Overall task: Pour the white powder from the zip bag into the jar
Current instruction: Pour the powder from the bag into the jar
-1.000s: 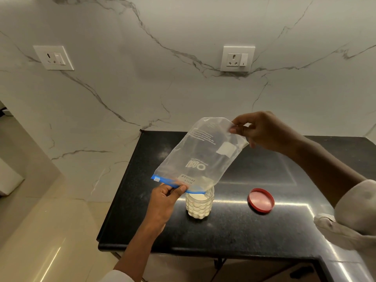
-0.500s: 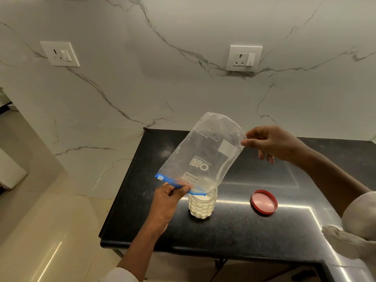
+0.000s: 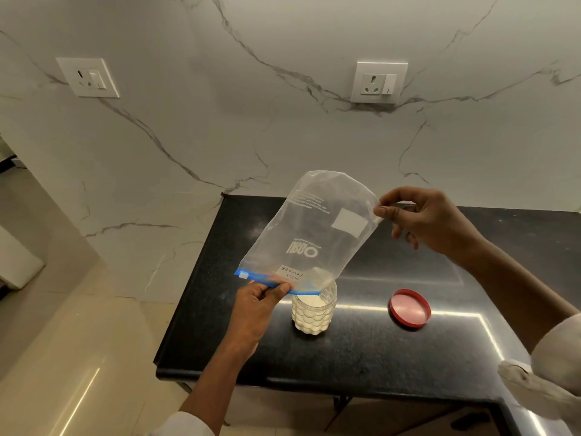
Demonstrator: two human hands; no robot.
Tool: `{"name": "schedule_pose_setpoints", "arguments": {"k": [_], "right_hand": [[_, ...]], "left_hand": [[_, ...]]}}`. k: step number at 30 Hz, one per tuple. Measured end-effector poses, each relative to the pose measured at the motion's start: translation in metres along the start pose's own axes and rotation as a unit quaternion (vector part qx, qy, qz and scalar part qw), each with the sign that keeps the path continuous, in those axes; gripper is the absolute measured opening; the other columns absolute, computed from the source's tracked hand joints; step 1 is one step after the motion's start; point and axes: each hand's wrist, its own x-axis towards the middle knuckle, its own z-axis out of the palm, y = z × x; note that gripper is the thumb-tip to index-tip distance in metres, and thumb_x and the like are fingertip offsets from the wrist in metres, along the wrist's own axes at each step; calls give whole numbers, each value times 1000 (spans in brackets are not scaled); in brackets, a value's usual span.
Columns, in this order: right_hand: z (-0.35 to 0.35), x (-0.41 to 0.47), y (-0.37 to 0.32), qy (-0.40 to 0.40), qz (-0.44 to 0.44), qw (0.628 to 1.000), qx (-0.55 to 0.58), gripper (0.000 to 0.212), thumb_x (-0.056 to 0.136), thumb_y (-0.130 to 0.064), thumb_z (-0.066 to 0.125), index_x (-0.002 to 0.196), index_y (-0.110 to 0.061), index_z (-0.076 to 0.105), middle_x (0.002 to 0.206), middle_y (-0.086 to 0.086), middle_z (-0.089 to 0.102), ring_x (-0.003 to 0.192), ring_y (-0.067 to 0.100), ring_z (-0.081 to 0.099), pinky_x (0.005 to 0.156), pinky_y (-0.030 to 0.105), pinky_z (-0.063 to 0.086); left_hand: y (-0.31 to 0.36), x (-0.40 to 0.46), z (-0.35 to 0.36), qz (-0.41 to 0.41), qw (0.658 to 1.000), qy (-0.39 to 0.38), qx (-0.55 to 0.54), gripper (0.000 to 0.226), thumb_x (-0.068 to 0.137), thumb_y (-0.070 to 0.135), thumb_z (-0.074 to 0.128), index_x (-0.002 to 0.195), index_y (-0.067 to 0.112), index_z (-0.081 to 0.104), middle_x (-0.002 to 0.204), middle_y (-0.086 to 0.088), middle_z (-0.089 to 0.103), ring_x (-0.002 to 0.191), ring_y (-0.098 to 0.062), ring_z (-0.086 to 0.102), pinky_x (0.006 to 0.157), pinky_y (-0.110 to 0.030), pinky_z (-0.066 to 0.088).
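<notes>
Change: right hand point(image 3: 430, 220) is now pinched on the zip bag point(image 3: 309, 234) corner.
Bag: upturned, clear, nearly emptied.
Left grip: left hand point(image 3: 256, 305) is held round the blue zip edge.
Jar point(image 3: 312, 313): white powder point(image 3: 309, 300) nearly to the rim.

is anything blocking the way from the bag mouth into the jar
Nothing visible does. The clear plastic zip bag has its blue zipper mouth at the open rim of the clear ribbed jar; the red round lid lies apart on the black counter.

Over the last second the right hand point(image 3: 430, 221) has dropped from the bag's point(image 3: 309, 234) top edge to its right corner, now pinching it with thumb and forefinger while the other fingers hang loose. The bag's raised end now stands more upright. A little powder point(image 3: 320, 276) sits bunched at the low corner above the jar point(image 3: 313, 313).
</notes>
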Motion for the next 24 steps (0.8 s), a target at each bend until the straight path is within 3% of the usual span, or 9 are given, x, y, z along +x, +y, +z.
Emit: {"name": "schedule_pose_setpoints", "arguments": {"k": [4,8,14,24], "right_hand": [[7,-8,0,18,-22,1000,13,25,79,-33,65,98,-16,66,95,4,68,64,24,65,49,37,55],[11,-12,4,62,-56,996,14,24,80,-30,67,97,-12,67,104,7,62,66,26,65,47,33,53],[12,-17,3,88,-58,993,46,25,80,-29,68,98,-13,65,100,9,65,63,21,65,45,25,51],[16,-22,3,41,-5,992,116,25,84,-27,62,103,-13,57,88,2,71,64,28,67,44,32,55]], "left_hand": [[0,-1,0,-6,1000,8,1,15,85,12,68,82,27,71,89,13,73,98,-10,66,91,-28,53],[0,0,2,-15,1000,10,-5,9,85,14,68,87,23,72,95,7,73,101,-12,66,94,-31,52],[2,1,4,-22,1000,13,-15,8,84,17,70,87,24,72,94,7,74,100,-13,66,93,-30,52],[2,1,3,-24,1000,1,-3,8,84,17,69,87,24,73,88,11,74,95,-8,67,85,-22,53]]}}
